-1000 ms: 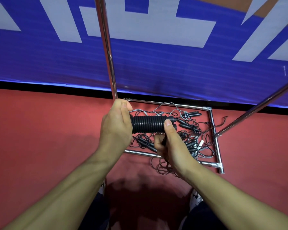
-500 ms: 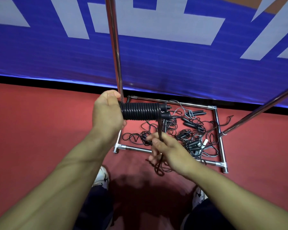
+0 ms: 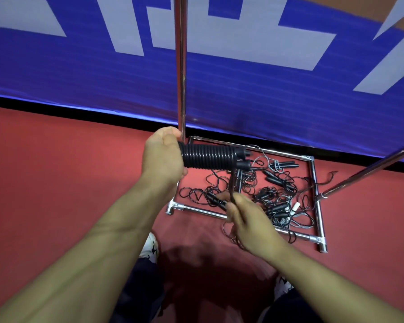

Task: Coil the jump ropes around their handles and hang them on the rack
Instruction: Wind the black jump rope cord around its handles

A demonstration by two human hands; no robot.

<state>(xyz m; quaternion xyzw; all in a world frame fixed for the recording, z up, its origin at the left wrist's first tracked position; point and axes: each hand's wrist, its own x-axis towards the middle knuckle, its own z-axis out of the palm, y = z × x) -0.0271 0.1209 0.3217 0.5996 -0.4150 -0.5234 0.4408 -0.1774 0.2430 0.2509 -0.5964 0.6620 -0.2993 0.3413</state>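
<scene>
Head view: the left hand (image 3: 162, 157) has a closed grip round one end of the paired handles (image 3: 241, 157), held level above the rack's base frame (image 3: 315, 183). Black rope (image 3: 209, 157) is wound tightly along them in neat turns, nearly to the free ends. The right hand (image 3: 247, 220) pinches the loose tail (image 3: 231, 183), which drops straight down from the coil.

Judging by this, the coiling step is almost finished. The next move calls for keeping tension, laying on the last turns and securing the tail. More jump ropes (image 3: 273, 197) lie tangled on the red floor (image 3: 56, 171) inside the frame, uncoiled. The upright pole (image 3: 180, 66) stands just behind the left hand.
</scene>
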